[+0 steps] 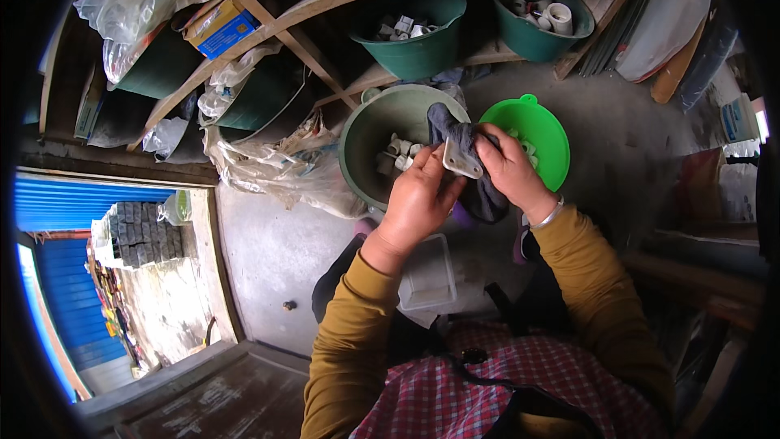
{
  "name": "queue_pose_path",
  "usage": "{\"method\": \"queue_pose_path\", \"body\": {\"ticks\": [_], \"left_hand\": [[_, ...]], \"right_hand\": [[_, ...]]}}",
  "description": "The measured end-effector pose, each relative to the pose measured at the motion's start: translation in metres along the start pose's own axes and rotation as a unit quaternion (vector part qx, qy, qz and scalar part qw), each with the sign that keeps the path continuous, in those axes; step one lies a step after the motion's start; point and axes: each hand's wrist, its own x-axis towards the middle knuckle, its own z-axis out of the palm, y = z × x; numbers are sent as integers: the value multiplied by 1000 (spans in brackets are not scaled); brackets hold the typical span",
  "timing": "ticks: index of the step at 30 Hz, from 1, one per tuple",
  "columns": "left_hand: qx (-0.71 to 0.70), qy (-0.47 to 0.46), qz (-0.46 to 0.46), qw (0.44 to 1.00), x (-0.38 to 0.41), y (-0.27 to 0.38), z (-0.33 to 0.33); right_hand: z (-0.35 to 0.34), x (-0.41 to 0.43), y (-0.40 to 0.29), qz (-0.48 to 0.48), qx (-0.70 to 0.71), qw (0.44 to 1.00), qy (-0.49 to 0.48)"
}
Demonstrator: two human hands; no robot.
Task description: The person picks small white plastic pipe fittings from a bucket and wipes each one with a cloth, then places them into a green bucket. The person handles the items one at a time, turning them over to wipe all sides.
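Between my hands is a small white plastic fitting (pixel 462 161) with a flat, holed plate. My left hand (pixel 423 195) grips its near left side. My right hand (pixel 510 166) presses a dark grey cloth (pixel 448 122) against it, and the cloth hangs down below the fitting. Beneath my left hand stands a large grey-green tub (pixel 353 164) with several white plastic pipe fittings (pixel 399 149) inside. A bright green basin (pixel 551 146) is beyond my right hand, and it also holds white pieces (pixel 529 147), partly hidden by that hand.
A clear plastic container (pixel 428 280) lies on the floor near my feet. Wooden shelves ahead hold dark green buckets (pixel 420 58) (pixel 530 42) of white fittings. Crumpled plastic sheeting (pixel 286 177) lies left of the tub. An open doorway (pixel 204 268) is at the left.
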Motion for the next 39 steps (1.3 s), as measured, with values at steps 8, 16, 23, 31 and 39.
{"method": "queue_pose_path", "body": {"ticks": [8, 16, 23, 31, 39], "left_hand": [[-27, 78, -61, 995, -4, -5, 10], [153, 10, 66, 986, -5, -2, -5], [19, -32, 11, 999, 2, -12, -8], [3, 22, -109, 994, -3, -3, 1], [160, 43, 78, 983, -5, -2, 1]], "right_hand": [[9, -4, -5, -87, -52, 993, 67], [1, -2, -5, 182, 146, 972, 0], [-6, -3, 5, 142, 189, 972, -16], [-6, 1, -4, -91, -117, 989, -12], [-7, -1, 1, 69, -27, 997, -10]]}}
